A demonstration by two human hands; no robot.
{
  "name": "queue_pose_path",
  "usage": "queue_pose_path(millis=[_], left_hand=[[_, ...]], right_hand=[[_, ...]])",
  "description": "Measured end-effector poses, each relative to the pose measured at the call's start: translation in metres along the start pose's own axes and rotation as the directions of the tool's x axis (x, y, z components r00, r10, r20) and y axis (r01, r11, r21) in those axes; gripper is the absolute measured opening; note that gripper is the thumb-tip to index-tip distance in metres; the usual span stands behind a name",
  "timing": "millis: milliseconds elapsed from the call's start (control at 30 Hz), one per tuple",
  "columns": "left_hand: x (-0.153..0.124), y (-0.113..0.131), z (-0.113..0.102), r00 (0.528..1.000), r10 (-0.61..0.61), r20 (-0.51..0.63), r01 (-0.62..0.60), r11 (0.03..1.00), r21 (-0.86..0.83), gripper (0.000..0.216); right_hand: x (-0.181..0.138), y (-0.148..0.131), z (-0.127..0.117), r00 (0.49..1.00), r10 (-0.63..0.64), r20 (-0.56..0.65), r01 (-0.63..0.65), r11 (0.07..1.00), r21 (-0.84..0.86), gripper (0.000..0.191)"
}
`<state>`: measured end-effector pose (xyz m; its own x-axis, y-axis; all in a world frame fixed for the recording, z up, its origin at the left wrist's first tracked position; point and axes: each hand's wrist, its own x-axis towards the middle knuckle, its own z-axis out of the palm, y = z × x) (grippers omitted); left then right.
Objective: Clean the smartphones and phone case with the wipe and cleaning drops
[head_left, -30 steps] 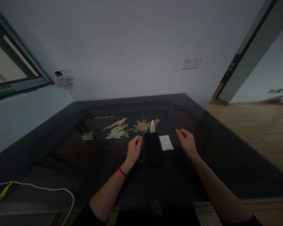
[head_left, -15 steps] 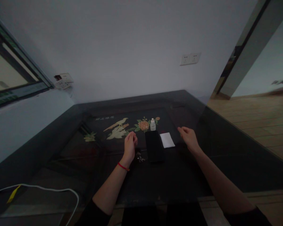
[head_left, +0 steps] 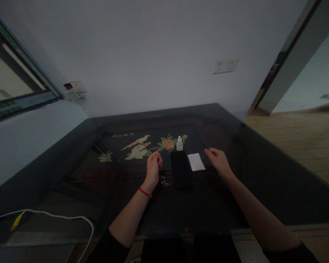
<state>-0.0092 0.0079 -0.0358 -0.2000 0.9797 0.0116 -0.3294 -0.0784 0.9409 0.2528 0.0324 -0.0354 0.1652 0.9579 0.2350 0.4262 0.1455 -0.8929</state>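
My left hand (head_left: 154,166), a red cord on its wrist, rests on the dark table in a loose fist, and nothing shows in it. Just beside it lies a small bunch of keys (head_left: 164,181). Right of the keys is a flat black rectangular object (head_left: 181,170), whose kind I cannot make out. A folded white paper (head_left: 196,162) lies along its right side. Behind its far end stands a small white bottle (head_left: 179,144), upright. My right hand (head_left: 218,160) rests to the right of the paper, fingers curled together, apart from it, with no object visible.
The table (head_left: 252,164) has a glossy dark top with a bird and flower picture (head_left: 139,148). A white cable (head_left: 55,219) with a yellow tag (head_left: 17,221) runs over the near left corner. Wall sockets (head_left: 224,66) are behind, and a window (head_left: 13,65) is on the left.
The camera view has shifted slightly, so everything sits a little differently in the picture. Both hands and the objects on the table stay in nearly the same places.
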Motion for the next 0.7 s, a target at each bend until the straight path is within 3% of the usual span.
queue_pose_path(millis=[200, 433, 567, 700], left_hand=[[-0.001, 0.002, 0.001, 1.000, -0.022, -0.016, 0.022, 1.000, -0.020, 0.031], [-0.001, 0.000, 0.004, 0.992, -0.062, -0.106, 0.055, 0.996, -0.073, 0.020], [-0.010, 0.004, 0.011, 0.983, -0.141, -0.116, 0.129, 0.986, -0.104, 0.027], [-0.025, 0.005, 0.022, 0.976, -0.211, -0.054, 0.200, 0.966, -0.166, 0.039]], right_hand=[[-0.001, 0.000, 0.001, 0.999, 0.026, 0.028, -0.028, 0.999, 0.042, 0.047], [-0.007, -0.013, 0.005, 0.975, 0.119, 0.187, -0.159, 0.964, 0.212, 0.032], [-0.025, -0.013, 0.012, 0.948, 0.135, 0.288, -0.233, 0.911, 0.340, 0.033], [-0.048, -0.003, 0.029, 0.945, 0.101, 0.310, -0.191, 0.943, 0.274, 0.032]])
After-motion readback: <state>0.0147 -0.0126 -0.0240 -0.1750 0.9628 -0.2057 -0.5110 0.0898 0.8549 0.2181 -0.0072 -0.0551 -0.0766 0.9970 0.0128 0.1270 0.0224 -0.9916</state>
